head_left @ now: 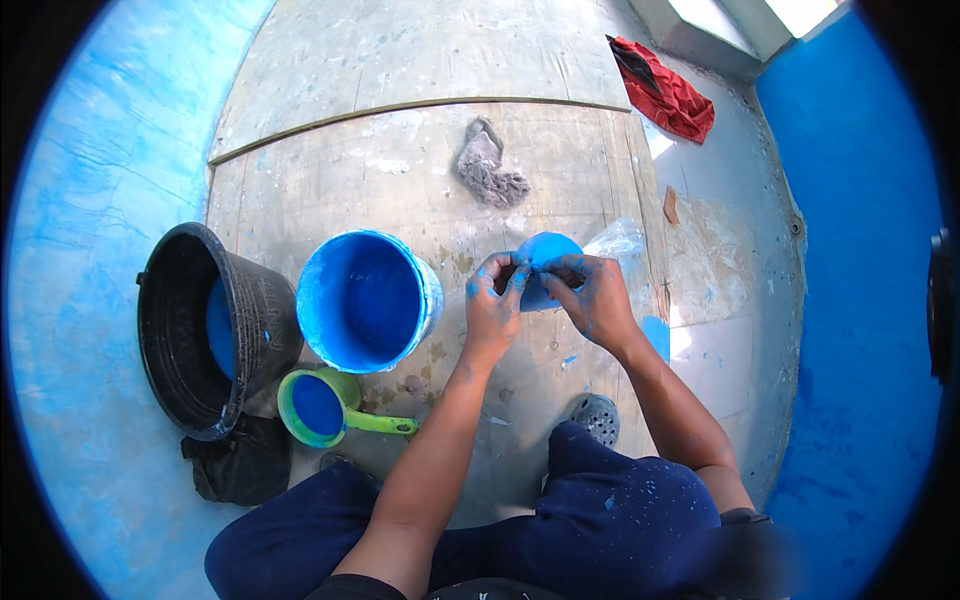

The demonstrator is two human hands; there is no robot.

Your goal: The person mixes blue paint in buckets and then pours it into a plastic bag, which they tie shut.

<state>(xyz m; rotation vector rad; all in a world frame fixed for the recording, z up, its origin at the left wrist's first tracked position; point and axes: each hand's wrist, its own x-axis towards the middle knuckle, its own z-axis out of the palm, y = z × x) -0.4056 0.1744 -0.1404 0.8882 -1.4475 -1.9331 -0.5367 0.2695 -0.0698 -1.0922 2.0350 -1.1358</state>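
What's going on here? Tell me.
A crouching person is pinching a blue rounded object with the fingertips of both the left hand and the right hand; exactly what it is can't be made out. To the left stand a paint-smeared bucket and, farther left, a black bucket, both blue inside. A green dipper with blue inside sits nearer the person. A grey rag lies beyond the hands.

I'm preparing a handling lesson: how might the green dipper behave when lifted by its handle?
The green dipper probably stays stiff: its rim looks round and its handle straight. It may feel cup-heavy and could slosh, since what looks like blue paint lies inside.
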